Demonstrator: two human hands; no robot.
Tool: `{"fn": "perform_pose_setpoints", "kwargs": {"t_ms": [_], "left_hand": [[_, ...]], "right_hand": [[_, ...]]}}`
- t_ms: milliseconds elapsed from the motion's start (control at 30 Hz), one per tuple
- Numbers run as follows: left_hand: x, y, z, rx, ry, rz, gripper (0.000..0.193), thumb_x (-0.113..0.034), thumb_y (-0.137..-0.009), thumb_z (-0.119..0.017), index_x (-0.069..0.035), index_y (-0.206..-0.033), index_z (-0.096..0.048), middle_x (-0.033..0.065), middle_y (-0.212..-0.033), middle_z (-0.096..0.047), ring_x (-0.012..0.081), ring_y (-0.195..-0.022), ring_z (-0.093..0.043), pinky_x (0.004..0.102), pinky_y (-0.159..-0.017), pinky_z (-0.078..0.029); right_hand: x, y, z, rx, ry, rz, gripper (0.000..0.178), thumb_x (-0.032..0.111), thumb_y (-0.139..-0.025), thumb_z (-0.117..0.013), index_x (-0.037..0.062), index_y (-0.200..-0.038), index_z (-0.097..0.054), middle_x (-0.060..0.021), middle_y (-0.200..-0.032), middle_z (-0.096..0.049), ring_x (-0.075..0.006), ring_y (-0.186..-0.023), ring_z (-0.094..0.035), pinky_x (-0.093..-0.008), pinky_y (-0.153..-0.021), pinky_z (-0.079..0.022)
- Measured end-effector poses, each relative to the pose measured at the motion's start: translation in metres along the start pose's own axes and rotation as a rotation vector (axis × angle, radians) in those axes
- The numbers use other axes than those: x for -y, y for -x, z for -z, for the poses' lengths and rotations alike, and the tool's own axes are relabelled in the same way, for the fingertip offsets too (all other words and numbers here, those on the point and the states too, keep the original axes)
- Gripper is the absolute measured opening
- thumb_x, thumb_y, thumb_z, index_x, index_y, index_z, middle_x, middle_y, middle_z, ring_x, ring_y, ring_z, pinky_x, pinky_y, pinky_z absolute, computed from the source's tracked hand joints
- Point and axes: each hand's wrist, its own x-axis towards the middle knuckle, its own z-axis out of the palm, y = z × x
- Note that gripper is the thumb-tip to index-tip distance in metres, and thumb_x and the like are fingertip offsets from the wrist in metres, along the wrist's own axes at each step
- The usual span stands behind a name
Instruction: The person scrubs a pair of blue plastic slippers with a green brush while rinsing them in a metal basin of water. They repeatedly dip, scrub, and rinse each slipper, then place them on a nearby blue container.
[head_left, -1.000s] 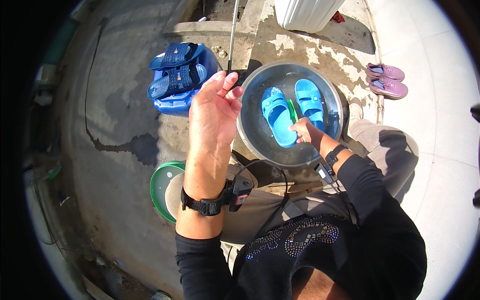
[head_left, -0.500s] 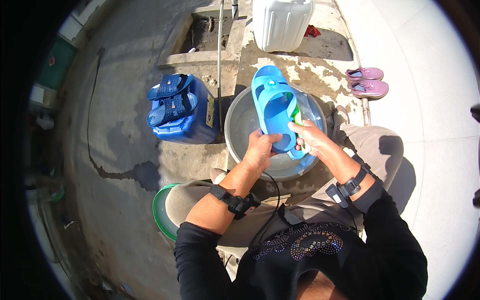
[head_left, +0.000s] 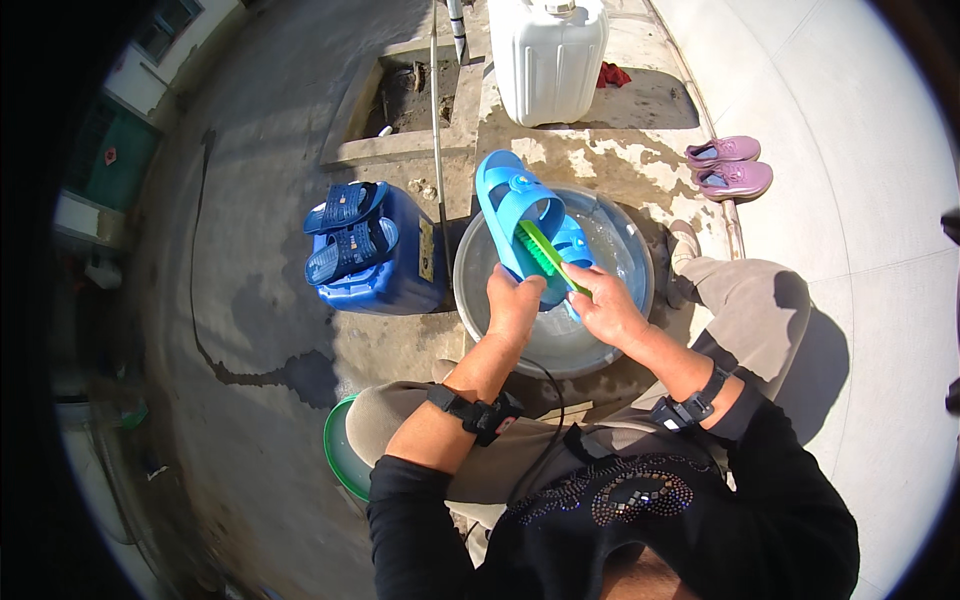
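A light blue sandal (head_left: 506,208) is tilted over a grey basin (head_left: 468,300) of water, its toe pointing away from me. My left hand (head_left: 514,302) is closed on its heel end. In my right hand (head_left: 606,306) I grip a bright green brush (head_left: 543,248), its bristles against the sandal's insole just behind the strap. Partly hidden behind the held sandal, a second light blue sandal (head_left: 571,243) shows over the basin; whether it floats or rests on something I cannot tell.
Two dark blue slippers (head_left: 350,248) lie on a blue jerrycan (head_left: 392,285) to the left. A white jerrycan (head_left: 550,70) stands behind the basin. Pink shoes (head_left: 735,180) sit at the far right. By my left knee is a green-rimmed tub (head_left: 336,462). A pipe (head_left: 436,130) runs past a concrete pit.
The brush has come from beside the sandal onto its insole, in my right hand. The sandal leans further left, and the second sandal shows more behind it.
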Motion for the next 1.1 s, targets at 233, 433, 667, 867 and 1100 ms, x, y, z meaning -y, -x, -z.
{"fn": "perform_pose_setpoints", "kwargs": {"t_ms": [233, 433, 667, 867, 1100], "left_hand": [[0.009, 0.010, 0.002, -0.026, -0.431, -0.320, 0.035, -0.008, -0.074, -0.063, 0.006, -0.102, -0.049, 0.0234, -0.085, -0.064, 0.0393, -0.081, -0.065, 0.0431, -0.074, -0.050], [-0.007, -0.011, 0.021, -0.048, -0.190, -0.212, 0.036, 0.000, -0.072, -0.060, 0.006, -0.106, -0.051, 0.0141, -0.088, -0.064, 0.0214, -0.080, -0.063, 0.0322, -0.071, -0.050], [-0.013, 0.009, 0.005, 0.048, -0.413, -0.247, 0.037, 0.002, -0.070, -0.060, 0.006, -0.106, -0.052, 0.0097, -0.087, -0.062, 0.0156, -0.077, -0.059, 0.0299, -0.070, -0.048], [-0.048, -0.012, 0.036, -0.112, -0.264, -0.260, 0.029, 0.000, -0.069, -0.058, 0.004, -0.098, -0.054, 0.0120, -0.084, -0.064, 0.0200, -0.074, -0.061, 0.0339, -0.069, -0.049], [-0.053, 0.008, 0.024, -0.086, -0.449, -0.371, 0.035, 0.000, -0.068, -0.061, 0.005, -0.102, -0.055, 0.0113, -0.086, -0.063, 0.0182, -0.077, -0.060, 0.0316, -0.072, -0.048]], "right_hand": [[0.010, -0.076, 0.001, 0.036, -0.438, -0.411, 0.017, 0.017, -0.091, -0.052, 0.0008, -0.089, -0.056, -0.0035, -0.071, -0.051, -0.0104, -0.049, -0.048, -0.0258, -0.039, -0.038], [0.031, -0.017, -0.025, 0.092, -0.243, 0.025, 0.046, 0.021, -0.094, -0.052, 0.0012, -0.135, -0.047, -0.0241, -0.124, -0.057, -0.0330, -0.117, -0.056, -0.0341, -0.097, -0.044], [0.026, -0.094, -0.012, -0.076, -0.622, -0.372, 0.022, 0.019, -0.092, -0.049, 0.0032, -0.077, -0.053, -0.0007, -0.057, -0.045, -0.0083, -0.039, -0.038, -0.0269, -0.032, -0.026], [0.043, -0.045, -0.039, -0.097, -0.282, 0.035, 0.034, 0.014, -0.093, -0.054, -0.0059, -0.121, -0.055, -0.0085, -0.077, -0.060, -0.0172, -0.066, -0.058, -0.0290, -0.064, -0.049], [0.044, -0.071, -0.021, -0.160, -0.285, -0.189, 0.035, 0.016, -0.091, -0.053, -0.0023, -0.121, -0.057, -0.0159, -0.076, -0.062, -0.0252, -0.068, -0.059, -0.0344, -0.062, -0.047]]}}
